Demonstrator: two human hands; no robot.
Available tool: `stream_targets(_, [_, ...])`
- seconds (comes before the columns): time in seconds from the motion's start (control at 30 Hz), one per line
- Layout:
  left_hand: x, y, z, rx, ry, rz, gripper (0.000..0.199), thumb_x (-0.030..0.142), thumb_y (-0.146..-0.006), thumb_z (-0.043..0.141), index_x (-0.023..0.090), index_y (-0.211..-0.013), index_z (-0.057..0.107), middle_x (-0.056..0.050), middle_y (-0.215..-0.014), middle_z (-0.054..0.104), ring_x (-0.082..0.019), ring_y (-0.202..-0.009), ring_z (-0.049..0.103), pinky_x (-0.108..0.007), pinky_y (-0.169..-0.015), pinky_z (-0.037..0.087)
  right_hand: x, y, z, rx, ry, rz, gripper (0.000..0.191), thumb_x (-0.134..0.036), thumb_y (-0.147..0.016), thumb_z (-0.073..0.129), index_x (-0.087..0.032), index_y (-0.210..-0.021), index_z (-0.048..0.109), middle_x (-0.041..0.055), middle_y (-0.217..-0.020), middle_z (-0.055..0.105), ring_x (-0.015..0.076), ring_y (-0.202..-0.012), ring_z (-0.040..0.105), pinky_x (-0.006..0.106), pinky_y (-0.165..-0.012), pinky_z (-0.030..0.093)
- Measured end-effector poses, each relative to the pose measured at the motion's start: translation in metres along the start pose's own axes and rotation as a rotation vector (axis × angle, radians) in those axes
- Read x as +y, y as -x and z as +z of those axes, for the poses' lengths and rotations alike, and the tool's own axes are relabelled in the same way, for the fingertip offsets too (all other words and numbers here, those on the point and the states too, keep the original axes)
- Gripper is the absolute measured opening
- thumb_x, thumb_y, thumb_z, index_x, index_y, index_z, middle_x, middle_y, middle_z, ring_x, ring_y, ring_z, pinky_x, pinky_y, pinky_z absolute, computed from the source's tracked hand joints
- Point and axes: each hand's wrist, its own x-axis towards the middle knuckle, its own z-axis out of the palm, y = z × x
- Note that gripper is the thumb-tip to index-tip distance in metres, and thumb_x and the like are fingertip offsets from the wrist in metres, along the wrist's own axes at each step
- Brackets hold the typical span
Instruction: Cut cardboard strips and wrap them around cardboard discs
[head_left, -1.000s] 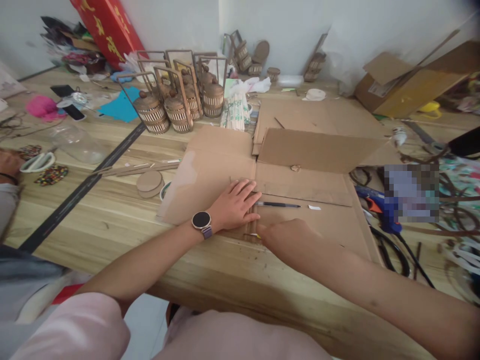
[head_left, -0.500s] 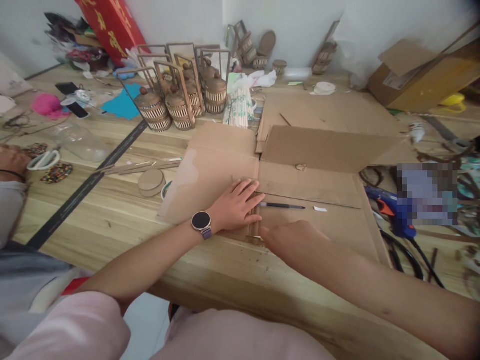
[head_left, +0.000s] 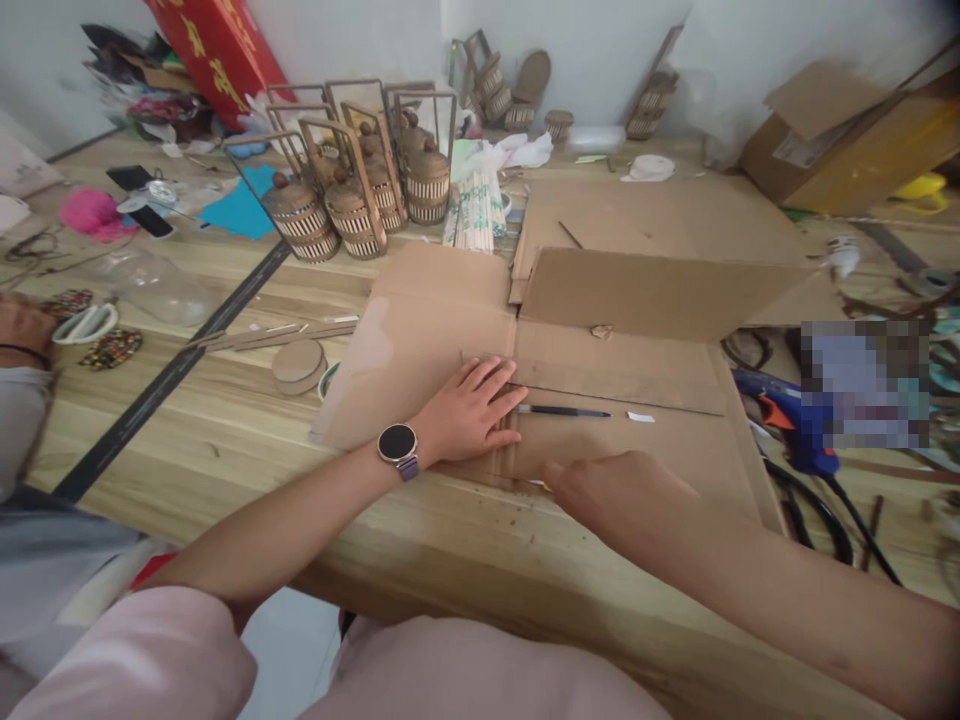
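Flattened cardboard (head_left: pixel 427 300) lies on the wooden table. My left hand (head_left: pixel 469 410) rests flat on it, fingers spread over a crease; a watch is on that wrist. At the cardboard's near edge, my right hand (head_left: pixel 611 485) is closed around a small tool (head_left: pixel 541 486), which shows only a pale tip and a bit of yellow; the rest is hidden by the fingers. A black pen (head_left: pixel 566 411) lies on the cardboard between the hands, beside a small white paper scrap (head_left: pixel 640 417). Behind it a cardboard flap (head_left: pixel 645 295) stands up.
Several small woven baskets with tall handles (head_left: pixel 356 210) stand at the back. Cardboard discs (head_left: pixel 298 362) and strips lie left of the cardboard. A blue glue gun (head_left: pixel 799 430) with its cable lies on the right. Another person's hand (head_left: pixel 22 330) is at far left, near white-handled scissors (head_left: pixel 86 323).
My right hand has slid to the right along the cardboard's near edge with the small tool. My left hand stays flat in place; the view has shifted slightly.
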Motion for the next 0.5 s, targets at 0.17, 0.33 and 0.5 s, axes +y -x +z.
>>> stream_targets(0.17, [0.0002, -0.0002, -0.0007, -0.014, -0.011, 0.0, 0.063, 0.057, -0.097, 0.042, 0.011, -0.139, 0.053, -0.022, -0.153, 0.039, -0.036, -0.142, 0.033, -0.053, -0.118, 0.026, 0.0016, 0.0035, 0.0066, 0.045, 0.009, 0.005, 0.036, 0.007, -0.072, 0.056, -0.021, -0.093, 0.063, 0.0018, -0.065, 0.071, 0.0231, -0.054, 0.071, 0.025, -0.04, 0.029])
stream_targets(0.33, [0.0001, 0.0002, -0.0002, -0.01, -0.017, -0.002, 0.062, 0.057, -0.097, 0.042, 0.013, -0.139, 0.053, -0.022, -0.153, 0.039, -0.035, -0.143, 0.032, -0.055, -0.117, 0.027, -0.0007, 0.0069, 0.0031, -0.011, 0.021, 0.054, 0.036, 0.006, -0.072, 0.054, -0.021, -0.093, 0.064, 0.0042, -0.068, 0.072, 0.0239, -0.057, 0.071, 0.025, -0.041, 0.029])
stream_targets(0.5, [0.0002, 0.0007, 0.0005, 0.006, -0.033, -0.004, 0.06, 0.057, -0.097, 0.043, 0.015, -0.138, 0.053, -0.02, -0.153, 0.04, -0.034, -0.143, 0.034, -0.053, -0.117, 0.028, 0.0011, 0.0102, 0.0026, 0.026, 0.021, 0.065, 0.034, 0.005, -0.072, 0.055, -0.021, -0.092, 0.064, 0.0042, -0.071, 0.073, 0.0218, -0.059, 0.072, 0.026, -0.041, 0.026])
